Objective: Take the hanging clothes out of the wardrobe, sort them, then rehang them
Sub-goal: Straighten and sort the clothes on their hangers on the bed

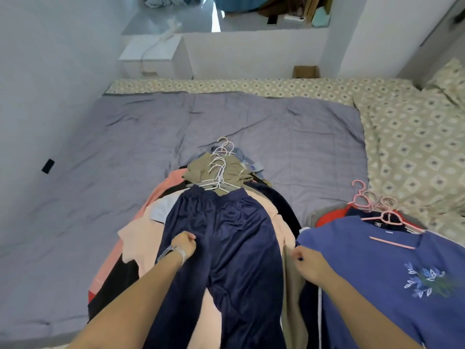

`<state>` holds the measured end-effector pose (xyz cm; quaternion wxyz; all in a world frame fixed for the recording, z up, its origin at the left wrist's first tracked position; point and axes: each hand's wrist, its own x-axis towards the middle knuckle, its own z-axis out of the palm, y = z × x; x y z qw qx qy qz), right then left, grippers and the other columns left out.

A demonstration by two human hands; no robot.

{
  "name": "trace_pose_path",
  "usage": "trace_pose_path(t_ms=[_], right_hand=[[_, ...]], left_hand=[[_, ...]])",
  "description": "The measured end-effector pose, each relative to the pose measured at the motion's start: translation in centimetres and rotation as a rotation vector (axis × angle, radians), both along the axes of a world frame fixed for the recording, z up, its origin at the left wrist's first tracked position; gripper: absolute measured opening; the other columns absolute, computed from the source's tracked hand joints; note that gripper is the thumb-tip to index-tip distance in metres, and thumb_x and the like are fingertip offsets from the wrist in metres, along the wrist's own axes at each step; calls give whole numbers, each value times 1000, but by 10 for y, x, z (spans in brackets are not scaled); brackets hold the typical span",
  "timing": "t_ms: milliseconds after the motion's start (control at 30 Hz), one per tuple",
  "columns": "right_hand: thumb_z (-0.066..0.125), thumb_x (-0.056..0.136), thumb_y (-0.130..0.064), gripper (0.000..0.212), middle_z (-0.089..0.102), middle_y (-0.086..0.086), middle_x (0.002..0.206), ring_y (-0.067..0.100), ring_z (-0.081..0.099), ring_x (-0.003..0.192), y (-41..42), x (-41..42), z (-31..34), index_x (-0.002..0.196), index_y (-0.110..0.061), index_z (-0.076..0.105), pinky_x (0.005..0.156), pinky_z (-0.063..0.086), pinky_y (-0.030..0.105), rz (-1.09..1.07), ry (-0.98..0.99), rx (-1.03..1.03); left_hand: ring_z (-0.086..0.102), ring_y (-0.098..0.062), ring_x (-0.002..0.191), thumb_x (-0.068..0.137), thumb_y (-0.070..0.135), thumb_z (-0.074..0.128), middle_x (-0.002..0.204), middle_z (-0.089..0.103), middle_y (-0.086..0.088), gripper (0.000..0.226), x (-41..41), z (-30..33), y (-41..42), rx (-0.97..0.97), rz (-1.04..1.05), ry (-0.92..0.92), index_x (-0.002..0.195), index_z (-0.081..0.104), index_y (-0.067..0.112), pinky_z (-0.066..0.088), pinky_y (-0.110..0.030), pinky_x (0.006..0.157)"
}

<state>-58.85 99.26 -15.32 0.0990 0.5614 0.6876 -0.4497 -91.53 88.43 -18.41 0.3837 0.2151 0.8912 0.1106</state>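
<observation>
1. A grey quilt (pixel 125 152) is covering most of the bed, likely spread as a sorting surface; a patterned sheet (pixel 415 147) is showing along its edge from 12 to 3 o'clock.

2. The main clothes pile (pixel 141 235) is lying at the centre of the quilt, its garments stacked with collars toward 12 o'clock, seemingly so the hangers stay bunched together.

3. A second, smaller pile is sitting at 3 o'clock of the first, topped by a blue shirt (pixel 377 268) with a leaf print, suggesting sorting is under way.

4. Navy trousers (pixel 226 235) are lying on top of the central pile, legs running toward 6 o'clock.

5. White hangers (pixel 219 172) are clustering at 12 o'clock of the trousers on an olive garment (pixel 236 172); pink hangers (pixel 372 205) are fanning out at the head of the right-hand pile.

6. The left hand (pixel 183 244) is curling its fingers into the trousers' left side, apparently bunching the fabric to lift it.

7. The right hand (pixel 309 265) is resting at the gap between the piles, fingers curled closed at the blue shirt's edge; whether they are pinching cloth, I cannot tell.
</observation>
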Motion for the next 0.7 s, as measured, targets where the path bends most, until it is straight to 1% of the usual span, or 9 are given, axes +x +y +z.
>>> trace_pose_path(t_ms=[67,133,200,267,367,467,600,667,700], right_hand=[[47,94,-10,27,62,1,116,17,57,106,-11,-27,-6,117,-13,61,80,38,19,-102,64,-94],[52,93,-10,24,61,1,111,15,57,97,-19,-54,-10,115,-16,62,75,45,23,-361,207,-319],[55,94,-14,19,61,2,114,19,60,100,-23,-75,-11,111,-17,62,72,53,28,-570,321,-484],[56,94,-14,18,61,3,115,22,60,103,-24,-88,-17,111,-16,61,74,54,31,-636,350,-502],[54,95,-14,20,61,2,113,19,60,102,-25,-102,-30,114,-16,60,81,54,30,-618,266,-471],[51,95,-15,20,61,2,112,17,59,99,-24,-108,-42,114,-18,58,81,53,28,-614,190,-450],[53,95,-15,15,63,0,109,17,61,99,-26,-109,-47,107,-21,61,77,53,26,-675,197,-443],[53,95,-15,13,64,-1,107,16,62,98,-30,-105,-49,102,-23,61,77,54,26,-689,194,-429],[53,95,-16,13,65,-2,106,15,63,96,-33,-103,-50,101,-24,62,77,54,26,-689,187,-420]], left_hand=[[61,-21,88,92,11,48,103,62,-8,11,-21,-4,8,23,175,-185,91,59,10,50,-32,73],[58,-19,78,91,8,49,95,59,-8,11,-47,-15,23,37,206,-215,81,54,10,47,-31,68],[61,-30,93,88,8,52,106,63,-15,8,-75,-29,44,28,128,-125,88,59,5,47,-35,83],[56,-33,111,84,12,58,120,60,-14,31,-98,-43,62,57,-21,82,114,59,6,44,-37,98],[49,-32,122,82,24,63,130,54,-11,54,-116,-52,82,94,-237,273,132,47,15,40,-41,102],[41,-33,130,81,33,66,139,45,-14,68,-135,-78,100,99,-297,152,139,38,10,34,-42,107],[51,-36,115,80,41,67,125,54,-16,57,-138,-99,110,92,-276,80,127,50,13,39,-41,100],[47,-37,117,79,43,68,127,50,-16,60,-131,-103,111,111,-220,124,128,48,15,37,-42,100],[43,-37,120,80,45,67,131,44,-16,60,-128,-103,112,77,-222,212,129,47,17,35,-44,100]])
